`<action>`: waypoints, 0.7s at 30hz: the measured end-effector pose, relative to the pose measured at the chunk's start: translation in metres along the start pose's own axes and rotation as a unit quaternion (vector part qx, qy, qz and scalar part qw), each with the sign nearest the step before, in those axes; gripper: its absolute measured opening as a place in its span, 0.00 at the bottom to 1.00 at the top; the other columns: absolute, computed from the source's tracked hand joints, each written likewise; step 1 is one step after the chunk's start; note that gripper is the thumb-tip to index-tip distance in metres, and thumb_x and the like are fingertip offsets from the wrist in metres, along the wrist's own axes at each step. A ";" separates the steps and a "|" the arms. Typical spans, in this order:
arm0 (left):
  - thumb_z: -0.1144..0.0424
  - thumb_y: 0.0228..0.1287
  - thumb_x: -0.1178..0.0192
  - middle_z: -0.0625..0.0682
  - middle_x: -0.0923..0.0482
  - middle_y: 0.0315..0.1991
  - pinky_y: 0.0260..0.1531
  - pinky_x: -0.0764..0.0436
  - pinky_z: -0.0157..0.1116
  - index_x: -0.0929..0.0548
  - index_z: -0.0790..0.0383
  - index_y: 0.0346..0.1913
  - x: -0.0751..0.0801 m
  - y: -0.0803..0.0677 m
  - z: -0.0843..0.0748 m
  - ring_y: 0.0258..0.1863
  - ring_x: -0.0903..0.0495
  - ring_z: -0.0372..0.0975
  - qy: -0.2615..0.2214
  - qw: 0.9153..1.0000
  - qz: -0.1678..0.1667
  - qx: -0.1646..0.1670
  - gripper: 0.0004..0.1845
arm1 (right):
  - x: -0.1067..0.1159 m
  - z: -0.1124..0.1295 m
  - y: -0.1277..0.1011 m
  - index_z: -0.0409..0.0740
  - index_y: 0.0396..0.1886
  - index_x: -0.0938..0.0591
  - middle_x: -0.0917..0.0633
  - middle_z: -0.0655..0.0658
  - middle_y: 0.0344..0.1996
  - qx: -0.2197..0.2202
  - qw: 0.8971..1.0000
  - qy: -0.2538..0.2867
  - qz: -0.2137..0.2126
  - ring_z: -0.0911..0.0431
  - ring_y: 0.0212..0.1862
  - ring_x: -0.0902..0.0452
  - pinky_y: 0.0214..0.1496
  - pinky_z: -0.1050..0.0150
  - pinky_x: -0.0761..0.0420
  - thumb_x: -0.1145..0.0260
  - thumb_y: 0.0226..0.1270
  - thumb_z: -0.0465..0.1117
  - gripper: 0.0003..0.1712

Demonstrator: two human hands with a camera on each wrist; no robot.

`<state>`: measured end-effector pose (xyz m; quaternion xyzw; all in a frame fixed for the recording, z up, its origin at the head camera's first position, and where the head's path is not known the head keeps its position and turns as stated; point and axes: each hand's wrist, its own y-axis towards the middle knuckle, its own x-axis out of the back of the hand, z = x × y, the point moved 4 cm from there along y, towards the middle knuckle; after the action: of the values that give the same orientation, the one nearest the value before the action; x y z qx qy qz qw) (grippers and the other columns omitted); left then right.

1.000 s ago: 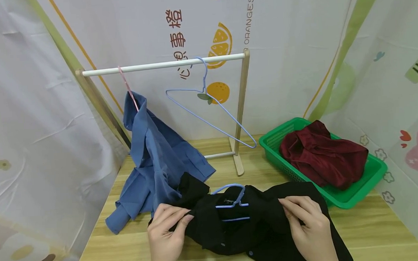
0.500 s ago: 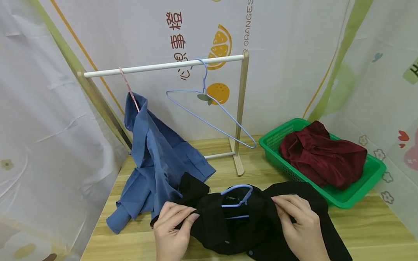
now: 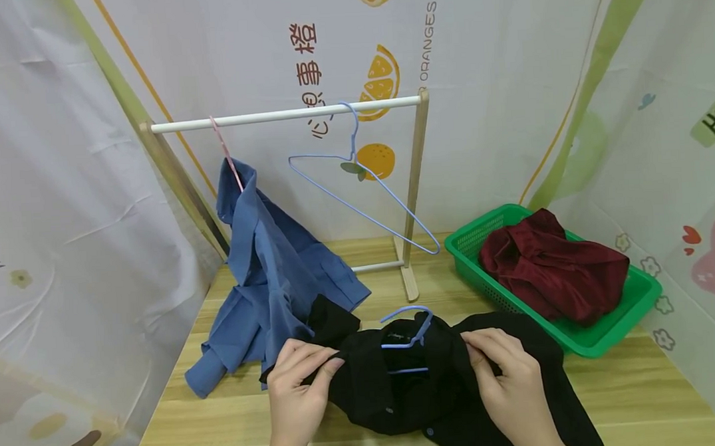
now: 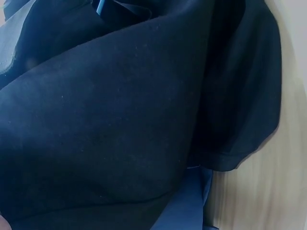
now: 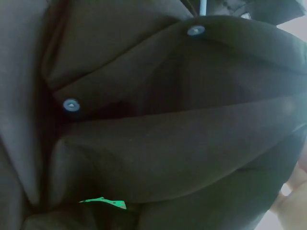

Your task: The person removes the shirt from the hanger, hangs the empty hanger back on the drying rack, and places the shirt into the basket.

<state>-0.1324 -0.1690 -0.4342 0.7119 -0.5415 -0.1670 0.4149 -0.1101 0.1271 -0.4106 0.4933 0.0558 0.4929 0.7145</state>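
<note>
A black buttoned shirt [image 3: 365, 389] lies bunched at the front of the table, a blue hanger [image 3: 423, 326] inside its collar with the hook poking up. My left hand [image 3: 299, 392] pinches the shirt's left shoulder between thumb and fingers. On the other side my right hand [image 3: 508, 376] pinches the right shoulder. Black cloth [image 4: 105, 115] fills most of the left wrist view. Small buttons [image 5: 71, 105] show on the shirt front in the right wrist view. The hanger's arms are mostly hidden under the cloth.
Behind stands a clothes rack [image 3: 287, 114] with a bare blue hanger [image 3: 363, 213] and a blue shirt [image 3: 269, 253] on a pink hanger [image 3: 225, 152]. A green basket [image 3: 642, 290] with a dark red garment [image 3: 557, 267] sits at the right on the wooden table [image 3: 193, 436].
Both hands have drawn slightly closer together, still pinching the black shirt. The hanger's hook has turned and shifted a little to the right.
</note>
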 end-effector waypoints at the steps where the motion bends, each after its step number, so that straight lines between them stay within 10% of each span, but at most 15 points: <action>1: 0.76 0.52 0.21 0.54 0.10 0.32 0.40 0.24 0.26 0.05 0.62 0.36 0.000 0.001 0.001 0.36 0.23 0.37 0.000 1.000 0.001 0.003 0.10 | 0.000 -0.001 0.001 0.42 0.44 0.08 0.09 0.49 0.37 0.002 1.000 0.000 0.000 0.58 0.41 0.15 0.59 0.80 0.27 0.27 0.53 0.15 0.23; 21: 0.85 0.51 0.27 0.54 0.10 0.36 0.49 0.23 0.24 0.05 0.65 0.39 0.021 0.001 0.024 0.44 0.22 0.35 0.003 0.998 -0.044 0.033 0.16 | 0.021 -0.027 0.003 0.39 0.42 0.08 0.09 0.57 0.38 -0.131 0.990 0.045 -0.007 0.75 0.44 0.17 0.49 0.84 0.21 0.30 0.61 0.16 0.18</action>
<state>-0.1417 -0.1982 -0.4432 0.7489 -0.5136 -0.1646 0.3849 -0.1170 0.1607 -0.4133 0.3721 0.0259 0.5128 0.7733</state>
